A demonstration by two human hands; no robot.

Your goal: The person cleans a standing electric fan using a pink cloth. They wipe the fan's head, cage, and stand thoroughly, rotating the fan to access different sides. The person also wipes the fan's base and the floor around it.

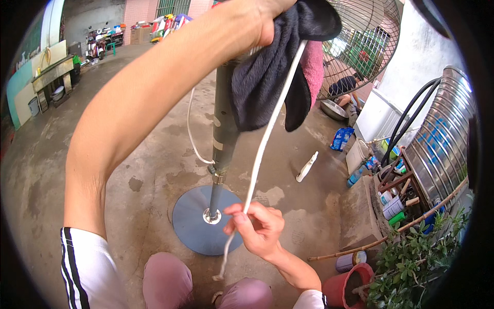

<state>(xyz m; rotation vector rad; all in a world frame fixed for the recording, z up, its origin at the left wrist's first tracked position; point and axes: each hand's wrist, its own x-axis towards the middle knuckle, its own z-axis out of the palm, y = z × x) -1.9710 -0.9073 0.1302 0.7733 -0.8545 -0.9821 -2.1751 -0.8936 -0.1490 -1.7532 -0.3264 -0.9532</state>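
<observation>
My left hand [270, 21] is at the top edge, partly cut off, gripping a black plush cloth [256, 81] with a pink side. The cloth hangs against the upper pole [225, 116] of a pedestal fan, beside its wire cage [370, 65]. A white cord [266, 135] comes out from under the cloth and slants down. Lower down, my right hand [260, 228] pinches this cord between thumb and fingers. The cord's frayed-looking end dangles below, near my knees. Behind that hand lies the fan's round blue base [193, 220].
A white bottle [307, 167] and a blue packet [342, 139] are on the concrete floor. At right are a ribbed metal tank [440, 139], cans, a bamboo pole [386, 237] and a red plant pot [349, 286]. Another person [343, 87] crouches by a metal basin [334, 111].
</observation>
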